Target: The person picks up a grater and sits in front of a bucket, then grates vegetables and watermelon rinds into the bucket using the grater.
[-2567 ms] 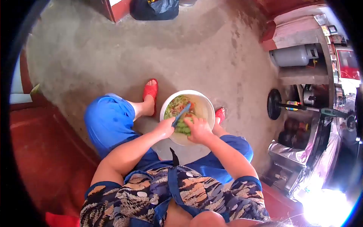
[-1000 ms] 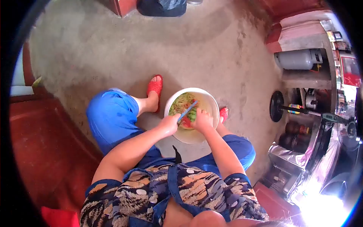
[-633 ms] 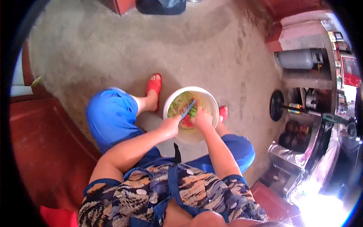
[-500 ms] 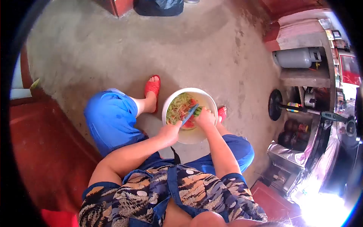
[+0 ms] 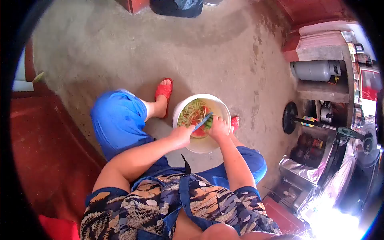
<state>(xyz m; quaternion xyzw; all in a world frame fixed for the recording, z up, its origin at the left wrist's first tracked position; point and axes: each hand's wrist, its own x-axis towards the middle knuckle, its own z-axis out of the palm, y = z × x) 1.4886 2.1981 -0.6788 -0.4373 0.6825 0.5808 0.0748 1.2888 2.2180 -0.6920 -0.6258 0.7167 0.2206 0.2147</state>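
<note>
My left hand [image 5: 182, 136] is closed around the handle end of a narrow blue knife [image 5: 203, 121], its blade pointing up and to the right over a white bucket [image 5: 203, 149]. In my right hand [image 5: 218, 128] is a green piece of produce [image 5: 209, 123], mostly covered by the fingers; its exact kind is unclear. Blade and green piece meet over the bucket's mouth. Inside the bucket lie pale green peelings [image 5: 190, 113] and red pieces [image 5: 198, 132] that look like watermelon.
The bucket stands between my feet in red sandals [image 5: 163, 93] on a concrete floor [image 5: 132, 44]. To the right are a black-based standing fan [image 5: 289, 117], a grey gas cylinder [image 5: 314, 70] on a shelf, and a foil-covered stand [image 5: 298, 170]. A dark bag [image 5: 176, 7] sits at the far end.
The whole view has shifted slightly. The knife and the green piece have moved a little against each other, and my right hand now covers more of the green piece. Both hands keep their holds.
</note>
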